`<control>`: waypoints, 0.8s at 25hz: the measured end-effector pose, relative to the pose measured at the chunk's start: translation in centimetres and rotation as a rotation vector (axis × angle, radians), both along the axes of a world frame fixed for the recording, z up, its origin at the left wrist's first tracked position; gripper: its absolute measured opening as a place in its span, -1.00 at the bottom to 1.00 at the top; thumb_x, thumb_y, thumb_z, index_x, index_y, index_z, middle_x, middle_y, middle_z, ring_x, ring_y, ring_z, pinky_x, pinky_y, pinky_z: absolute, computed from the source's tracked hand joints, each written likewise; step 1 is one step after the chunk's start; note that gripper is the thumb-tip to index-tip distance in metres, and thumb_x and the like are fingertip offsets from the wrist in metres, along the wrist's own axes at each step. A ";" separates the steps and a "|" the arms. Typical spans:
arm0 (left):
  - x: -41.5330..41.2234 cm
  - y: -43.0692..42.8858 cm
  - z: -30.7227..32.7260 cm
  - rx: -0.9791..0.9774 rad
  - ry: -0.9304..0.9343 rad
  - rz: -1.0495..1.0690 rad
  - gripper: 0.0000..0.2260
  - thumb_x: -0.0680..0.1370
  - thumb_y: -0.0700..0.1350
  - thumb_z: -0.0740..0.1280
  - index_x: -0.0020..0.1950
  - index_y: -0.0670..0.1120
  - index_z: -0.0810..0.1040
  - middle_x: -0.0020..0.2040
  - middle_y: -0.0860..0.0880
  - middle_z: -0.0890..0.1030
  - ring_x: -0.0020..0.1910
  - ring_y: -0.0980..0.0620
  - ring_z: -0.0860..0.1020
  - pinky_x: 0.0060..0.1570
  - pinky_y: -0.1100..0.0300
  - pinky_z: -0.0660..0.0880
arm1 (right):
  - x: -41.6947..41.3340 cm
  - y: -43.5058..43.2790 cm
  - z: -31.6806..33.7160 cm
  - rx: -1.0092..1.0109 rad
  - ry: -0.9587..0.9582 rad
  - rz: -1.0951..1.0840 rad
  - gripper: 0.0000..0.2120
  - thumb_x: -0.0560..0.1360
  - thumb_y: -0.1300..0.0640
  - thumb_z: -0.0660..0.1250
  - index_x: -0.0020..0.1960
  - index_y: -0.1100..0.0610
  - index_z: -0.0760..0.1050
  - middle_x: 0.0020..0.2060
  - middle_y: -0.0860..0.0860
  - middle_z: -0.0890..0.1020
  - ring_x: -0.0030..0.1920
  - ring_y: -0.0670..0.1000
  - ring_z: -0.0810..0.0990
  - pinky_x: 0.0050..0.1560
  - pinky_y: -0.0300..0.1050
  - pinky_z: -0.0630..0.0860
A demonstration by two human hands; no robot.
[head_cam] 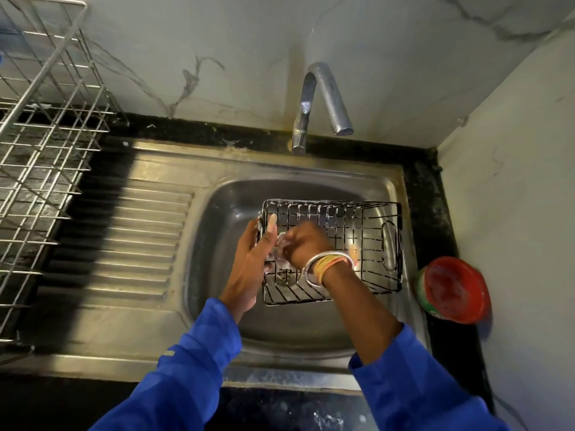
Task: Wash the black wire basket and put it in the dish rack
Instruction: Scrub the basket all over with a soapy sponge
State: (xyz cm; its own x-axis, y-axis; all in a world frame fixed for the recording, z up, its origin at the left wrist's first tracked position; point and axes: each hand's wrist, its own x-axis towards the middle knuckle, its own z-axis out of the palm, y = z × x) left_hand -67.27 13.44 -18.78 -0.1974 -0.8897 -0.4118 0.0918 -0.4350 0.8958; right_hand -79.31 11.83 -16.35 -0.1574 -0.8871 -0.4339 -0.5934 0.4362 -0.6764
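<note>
The black wire basket point(367, 241) is held over the steel sink basin point(224, 200), with soap foam along its top wires. My left hand point(253, 262) grips the basket's left end, thumb up against the rim. Inside the basket, my right hand point(303, 244) is curled around a pale, soapy scrubber point(281, 247) pressed against the left wall; bangles sit on that wrist. The silver wire dish rack point(46, 169) stands on the counter at the far left.
A chrome tap point(320, 98) arches over the back of the sink, with no water running. The ribbed drainboard point(133, 237) lies between sink and rack. A red round container point(454, 290) sits on the black counter at the right, beside the wall.
</note>
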 end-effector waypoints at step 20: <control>0.0 -0.2 0.0 -0.005 0.014 -0.003 -0.33 0.36 0.42 0.35 0.34 0.06 0.51 0.20 0.04 0.68 0.19 -0.02 0.65 0.19 -0.19 0.56 | 2.3 -1.2 0.3 -0.258 -0.185 -0.261 -0.89 0.48 0.31 0.37 -0.02 0.23 0.64 -0.22 -0.01 0.64 -0.28 -0.14 0.60 -0.28 -0.44 0.53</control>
